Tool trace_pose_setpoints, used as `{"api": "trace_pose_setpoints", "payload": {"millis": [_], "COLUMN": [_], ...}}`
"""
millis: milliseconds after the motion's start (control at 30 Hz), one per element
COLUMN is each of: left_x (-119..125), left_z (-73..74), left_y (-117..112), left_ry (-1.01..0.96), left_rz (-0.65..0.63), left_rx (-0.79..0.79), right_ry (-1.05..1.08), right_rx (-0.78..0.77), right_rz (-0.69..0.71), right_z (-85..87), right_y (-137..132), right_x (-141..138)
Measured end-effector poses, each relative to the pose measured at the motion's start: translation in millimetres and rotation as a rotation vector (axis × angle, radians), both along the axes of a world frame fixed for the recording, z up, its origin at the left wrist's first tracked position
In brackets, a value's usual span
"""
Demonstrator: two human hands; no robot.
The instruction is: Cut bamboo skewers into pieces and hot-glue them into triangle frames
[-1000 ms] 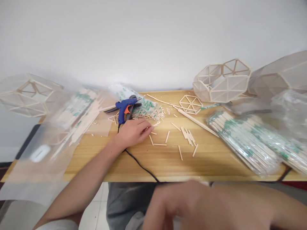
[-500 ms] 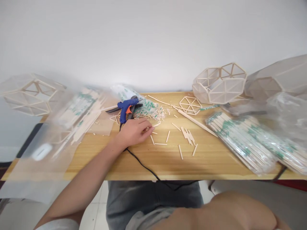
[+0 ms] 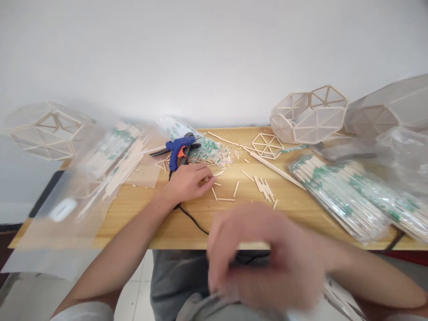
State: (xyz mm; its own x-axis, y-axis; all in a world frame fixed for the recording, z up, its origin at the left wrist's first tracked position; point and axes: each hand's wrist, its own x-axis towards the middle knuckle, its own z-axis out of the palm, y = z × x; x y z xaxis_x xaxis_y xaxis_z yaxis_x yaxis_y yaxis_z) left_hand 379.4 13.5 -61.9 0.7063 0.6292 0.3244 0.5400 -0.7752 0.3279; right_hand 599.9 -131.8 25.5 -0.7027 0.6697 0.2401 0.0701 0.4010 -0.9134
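My left hand (image 3: 192, 182) rests on the table in a pinch, with a short wooden stick (image 3: 219, 173) at its fingertips. Smeared by motion, my right hand (image 3: 264, 258) is raised near the camera over the table's front edge. Its fingers curve towards the thumb, and whether it holds anything does not show. Several short sticks (image 3: 226, 199) form an open outline beside my left hand. A loose bundle of cut sticks (image 3: 264, 188) lies farther right. Behind my left hand is a blue glue gun (image 3: 177, 150) with an orange trigger.
A flat stick hexagon (image 3: 267, 146) and a covered stick frame (image 3: 309, 117) are at the back. Packs of sticks (image 3: 337, 196) lie right, beside long sticks (image 3: 276, 168). Translucent sheeting (image 3: 83, 223) covers the left side. A black cord (image 3: 192, 217) crosses the wooden table (image 3: 133, 223).
My right hand has risen from below the table edge into the middle foreground. My left hand keeps its pinch in place. The view has shifted slightly.
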Motion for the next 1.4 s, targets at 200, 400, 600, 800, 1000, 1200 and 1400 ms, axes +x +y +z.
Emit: {"api": "trace_pose_setpoints", "payload": {"millis": [200, 400, 600, 800, 1000, 1200, 1400], "left_x": [1, 5, 6, 7, 9, 7, 5], "left_z": [0.0, -4.9, -7.7, -2.7, -0.1, -3.7, -4.8], "left_y": [0, 0, 0, -1, -3, -3, 0], "left_ry": [-0.010, -0.021, -0.015, -0.009, 0.029, -0.014, -0.028], "left_rz": [0.009, -0.007, -0.015, -0.046, -0.061, -0.015, -0.004], "left_rx": [0.014, 0.108, 0.124, 0.148, 0.110, 0.101, 0.106], "right_ry": [-0.471, -0.406, -0.360, -0.346, -0.349, -0.308, -0.339], "right_rx": [0.435, 0.372, 0.433, 0.472, 0.475, 0.490, 0.499], "right_rz": [-0.440, -0.445, -0.396, -0.438, -0.439, -0.455, -0.533], "right_z": [-35.3, -77.3, -87.3, -90.0, -90.9, -92.2, -89.7], "right_y": [142, 138, 128, 124, 124, 123, 128], "right_x": [55, 58, 41, 38, 37, 37, 43]}}
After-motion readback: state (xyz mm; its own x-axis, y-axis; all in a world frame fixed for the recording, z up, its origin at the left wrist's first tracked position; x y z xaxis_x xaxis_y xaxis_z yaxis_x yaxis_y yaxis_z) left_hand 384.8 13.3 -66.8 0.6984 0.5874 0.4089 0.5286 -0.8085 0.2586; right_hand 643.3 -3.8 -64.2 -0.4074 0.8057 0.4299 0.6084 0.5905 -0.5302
